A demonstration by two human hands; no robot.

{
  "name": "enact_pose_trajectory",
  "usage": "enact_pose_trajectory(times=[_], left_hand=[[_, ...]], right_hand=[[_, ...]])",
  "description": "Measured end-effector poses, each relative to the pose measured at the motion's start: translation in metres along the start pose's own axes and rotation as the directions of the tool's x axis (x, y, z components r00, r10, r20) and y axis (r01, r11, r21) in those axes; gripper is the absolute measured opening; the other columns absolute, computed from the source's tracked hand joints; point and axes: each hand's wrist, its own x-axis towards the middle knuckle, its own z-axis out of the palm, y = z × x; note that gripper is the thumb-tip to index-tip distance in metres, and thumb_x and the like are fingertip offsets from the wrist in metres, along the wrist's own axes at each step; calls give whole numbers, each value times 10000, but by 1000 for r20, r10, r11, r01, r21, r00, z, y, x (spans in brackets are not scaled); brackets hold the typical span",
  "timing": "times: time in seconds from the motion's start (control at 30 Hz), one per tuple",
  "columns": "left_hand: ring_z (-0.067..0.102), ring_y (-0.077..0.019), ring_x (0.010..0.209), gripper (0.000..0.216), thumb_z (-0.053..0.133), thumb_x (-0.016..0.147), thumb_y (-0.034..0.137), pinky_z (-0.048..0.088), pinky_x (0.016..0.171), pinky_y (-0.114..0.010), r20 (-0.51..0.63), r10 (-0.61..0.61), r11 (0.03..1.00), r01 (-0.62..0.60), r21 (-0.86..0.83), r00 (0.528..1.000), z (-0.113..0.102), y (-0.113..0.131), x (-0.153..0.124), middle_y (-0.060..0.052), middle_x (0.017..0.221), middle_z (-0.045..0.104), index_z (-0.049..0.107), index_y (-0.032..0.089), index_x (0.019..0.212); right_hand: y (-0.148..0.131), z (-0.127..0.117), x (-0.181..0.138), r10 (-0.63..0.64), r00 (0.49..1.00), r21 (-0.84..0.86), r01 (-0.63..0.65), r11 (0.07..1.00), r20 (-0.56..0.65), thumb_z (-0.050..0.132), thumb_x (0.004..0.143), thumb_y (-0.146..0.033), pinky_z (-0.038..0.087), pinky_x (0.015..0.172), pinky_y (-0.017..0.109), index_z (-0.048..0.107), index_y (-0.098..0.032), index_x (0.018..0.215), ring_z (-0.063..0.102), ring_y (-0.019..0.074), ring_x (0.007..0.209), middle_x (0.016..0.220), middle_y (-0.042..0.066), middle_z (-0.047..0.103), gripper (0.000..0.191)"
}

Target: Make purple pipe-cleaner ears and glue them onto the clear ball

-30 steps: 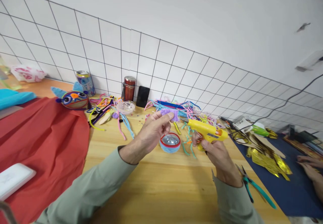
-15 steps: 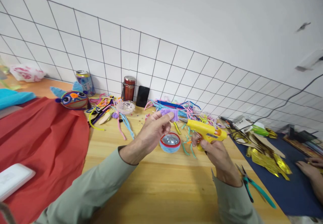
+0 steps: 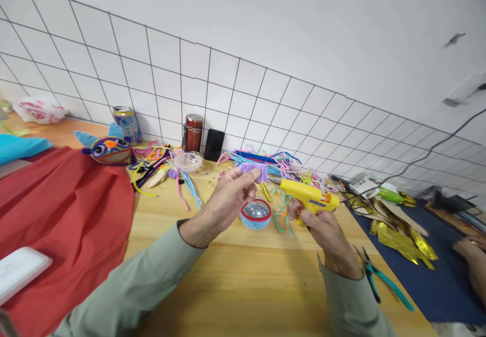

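Between the thumb and fingers of my left hand (image 3: 228, 200) is a small purple fuzzy piece (image 3: 255, 171), seemingly made of pipe cleaners. My right hand (image 3: 325, 230) is wrapped round the handle of a yellow hot glue gun (image 3: 309, 195), its nozzle pointing left at the purple piece's right edge; whether they touch I cannot tell. Below and between my hands a clear bowl-shaped shell (image 3: 255, 214), wrapped in light blue with a red rim, stands on the wooden table (image 3: 235, 281). Teal pipe cleaner pieces (image 3: 281, 220) lie just right of it.
Pipe cleaners (image 3: 266, 159) are heaped along the wall grid, near a phone (image 3: 214, 144) and a red-brown flask (image 3: 193, 132). An owl-like craft (image 3: 111, 149) sits by a can (image 3: 127, 122) at left. Pliers (image 3: 391, 286) lie at right, beyond them gold foil (image 3: 398, 240) and another person's hand (image 3: 471, 253).
My hands and the purple piece stay almost where they were. The glue gun has shifted very slightly left. At the far right, the other person's hand has drawn back to the right.
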Motion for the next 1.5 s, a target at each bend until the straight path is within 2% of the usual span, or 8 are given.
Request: enact_pose_trajectory(times=[0.3, 0.8, 1.5], left_hand=[[483, -54, 509, 527, 1020, 686, 488, 366, 497, -190, 16, 7, 1000, -7, 25, 1000, -1, -1, 1, 71, 622, 533, 605, 177, 784], [496, -55, 517, 523, 1016, 699, 480, 377, 503, -183, 7, 10, 1000, -10, 16, 1000, -3, -4, 2, 69, 628, 535, 602, 178, 802], [482, -60, 507, 518, 1015, 690, 486, 354, 491, -200, 14, 20, 1000, -21, 23, 1000, -3, -3, 3, 70, 615, 521, 605, 179, 773]], right_hand=[[-2, 5, 0, 71, 997, 21, -70, 997, -43, 814, 870, -697, 527, 759, 399, 710, -228, 877, 592, 225, 768, 832, 46, 666, 481], [5, -1, -3, 57, 998, -11, -57, 998, -12, 763, 924, -683, 532, 823, 423, 724, -227, 888, 614, 248, 836, 887, 71, 693, 459], [2, 0, -1, 46, 999, -16, -46, 999, -14, 761, 916, -694, 522, 782, 424, 709, -233, 883, 589, 235, 778, 820, 48, 654, 465]])
